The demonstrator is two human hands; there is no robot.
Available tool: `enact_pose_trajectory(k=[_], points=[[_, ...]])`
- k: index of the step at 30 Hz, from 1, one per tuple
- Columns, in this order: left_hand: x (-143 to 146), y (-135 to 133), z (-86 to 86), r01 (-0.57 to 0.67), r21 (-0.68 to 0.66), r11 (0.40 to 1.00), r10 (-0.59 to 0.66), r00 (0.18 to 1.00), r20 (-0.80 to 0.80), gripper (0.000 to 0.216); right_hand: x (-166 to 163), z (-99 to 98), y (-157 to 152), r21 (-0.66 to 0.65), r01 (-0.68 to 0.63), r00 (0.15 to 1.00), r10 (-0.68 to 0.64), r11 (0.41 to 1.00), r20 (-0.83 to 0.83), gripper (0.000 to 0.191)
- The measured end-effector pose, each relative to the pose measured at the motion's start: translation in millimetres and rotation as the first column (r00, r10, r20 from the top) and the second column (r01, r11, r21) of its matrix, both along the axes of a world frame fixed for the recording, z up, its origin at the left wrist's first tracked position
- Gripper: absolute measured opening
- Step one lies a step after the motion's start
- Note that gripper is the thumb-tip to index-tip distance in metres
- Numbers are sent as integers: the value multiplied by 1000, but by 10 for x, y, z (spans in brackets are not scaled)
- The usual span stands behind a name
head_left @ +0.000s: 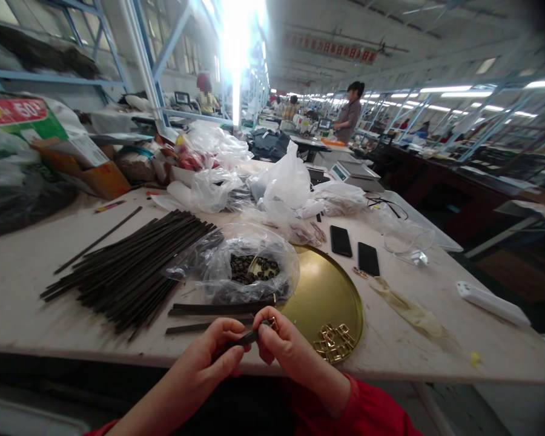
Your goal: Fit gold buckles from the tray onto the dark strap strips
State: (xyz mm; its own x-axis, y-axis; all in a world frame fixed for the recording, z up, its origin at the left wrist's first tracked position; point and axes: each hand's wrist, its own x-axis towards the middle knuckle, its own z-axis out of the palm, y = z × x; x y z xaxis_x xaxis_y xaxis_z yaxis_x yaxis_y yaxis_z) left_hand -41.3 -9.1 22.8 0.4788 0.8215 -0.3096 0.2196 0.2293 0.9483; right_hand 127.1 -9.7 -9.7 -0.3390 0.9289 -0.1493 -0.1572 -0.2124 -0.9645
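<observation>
i see the left hand point(209, 357) and the right hand point(284, 351) together just in front of the round gold tray point(322, 284), at the near edge of the table point(27, 303). both hands are closed in a pinch on one short dark strap point(245, 339), the left at its near end and the right at the end where a small gold buckle point(273, 323) sits. on the near part of the tray lies a little pile of gold buckles point(333, 344). a clear plastic bag point(249, 266) with small dark pieces rests on the left rim of the tray. farther left of the tray lies a big bundle of black strips point(131, 275). just behind the tray lie two black phones point(340, 240).
</observation>
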Motion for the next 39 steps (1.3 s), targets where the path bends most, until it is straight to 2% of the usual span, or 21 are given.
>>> enact_pose_trajectory(k=[3, 5, 8, 11, 14, 18, 20, 22, 25, 28, 32, 35, 39], points=[[-55, 8, -93, -40, -190, 981, 46, 999, 28, 40, -4, -41, 7, -8, 65, 997, -65, 998, 28, 21], [-69, 5, -135, -50, -230, 972, 54, 998, 12, 37, -15, -76, -4, -7, 92, 991, -91, 996, 99, 20], [-36, -12, -181, -67, -199, 978, 66, 998, -11, 37, -50, -134, -52, 80, 97, 962, -114, 992, 248, 14], [30, -31, -227, -26, -76, 997, 22, 999, -45, 33, -87, -182, -118, 209, 79, 923, -151, 975, 355, 10], [53, -42, -268, 5, -7, 1000, -6, 999, -32, 35, -101, -206, -165, 234, 77, 907, -166, 969, 388, 11], [-30, -45, -327, -3, -135, 991, 3, 1000, -1, 47, -95, -225, -192, 226, 67, 896, -158, 972, 414, 12], [-82, -49, -370, 5, -216, 976, -5, 1000, 3, 48, -98, -237, -202, 227, 68, 879, -166, 971, 448, 11], [-109, -57, -420, 17, -226, 974, -18, 1000, 0, 45, -109, -242, -214, 230, 62, 867, -167, 971, 470, 11], [-92, -74, -475, 13, -140, 990, -20, 999, -46, 40, -123, -233, -236, 248, 24, 851, -150, 968, 503, 10], [-38, -87, -468, 61, -69, 996, -68, 993, -96, 37, -114, -221, -255, 248, -3, 853, -127, 969, 506, 10], [8, -93, -377, 141, -2, 990, -140, 981, -133, 43, -61, -234, -266, 85, -39, 947, 10, 996, 320, 15], [16, -104, -323, 167, -29, 986, -169, 974, -148, 51, -16, -238, -274, -3, -109, 972, 107, 994, 211, 19], [28, -139, -350, 169, -117, 979, -184, 973, -138, 56, 22, -187, -297, 117, -194, 912, 136, 974, 386, 14]])
